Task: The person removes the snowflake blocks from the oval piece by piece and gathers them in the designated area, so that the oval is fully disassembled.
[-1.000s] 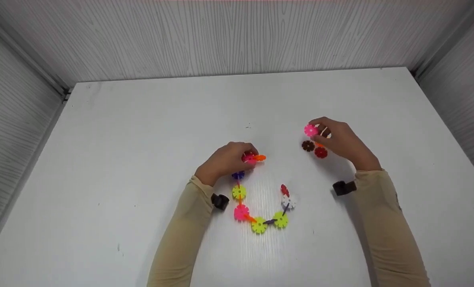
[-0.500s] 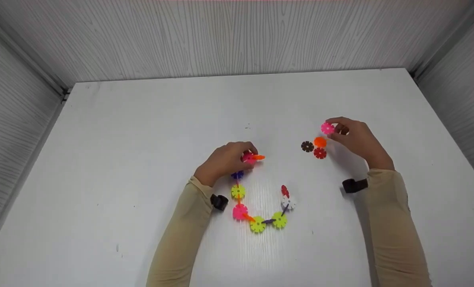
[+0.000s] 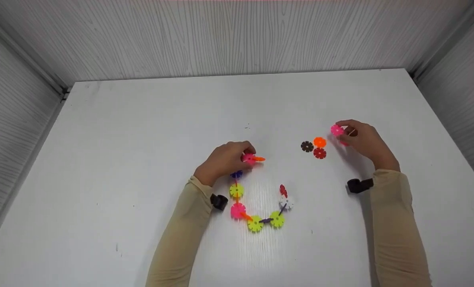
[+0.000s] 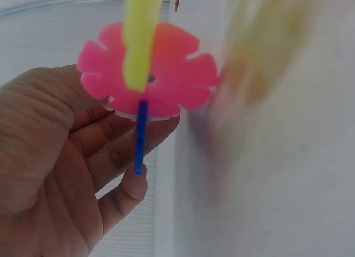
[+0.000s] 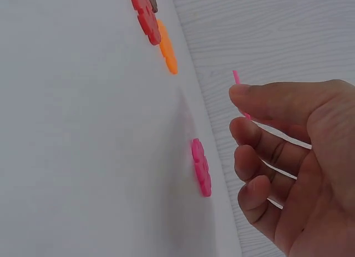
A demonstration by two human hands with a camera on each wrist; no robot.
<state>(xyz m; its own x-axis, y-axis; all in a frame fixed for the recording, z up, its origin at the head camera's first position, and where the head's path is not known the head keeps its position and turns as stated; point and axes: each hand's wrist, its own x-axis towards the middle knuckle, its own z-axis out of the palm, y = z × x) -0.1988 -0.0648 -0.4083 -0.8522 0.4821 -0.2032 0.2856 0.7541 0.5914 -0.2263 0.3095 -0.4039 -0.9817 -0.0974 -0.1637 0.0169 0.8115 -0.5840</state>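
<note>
My left hand (image 3: 227, 161) grips a pink notched disc (image 3: 249, 158) at the upper end of a curved chain of slotted plastic discs. An orange disc (image 3: 259, 159) juts from that pink one. In the left wrist view, yellow and blue pieces stand edge-on against the pink disc (image 4: 188, 74). Down the chain come a yellow disc (image 3: 236, 190), another pink one (image 3: 237, 211), more yellow and purple pieces, a white disc (image 3: 286, 202) and a red end disc (image 3: 283, 190). Between thumb and finger, my right hand (image 3: 364, 139) pinches a loose pink disc (image 3: 337, 130), held above the table.
Below my right hand a second pink disc (image 5: 201, 167) lies on the white table (image 3: 141, 139). Left of it sit loose brown (image 3: 307, 146), orange (image 3: 320, 142) and red (image 3: 320, 153) discs. A wood-grain panel (image 3: 237, 36) stands behind the table.
My right hand has moved right with its pink disc, uncovering the orange disc. The chain has shifted slightly left, while my left hand stays almost in place.
</note>
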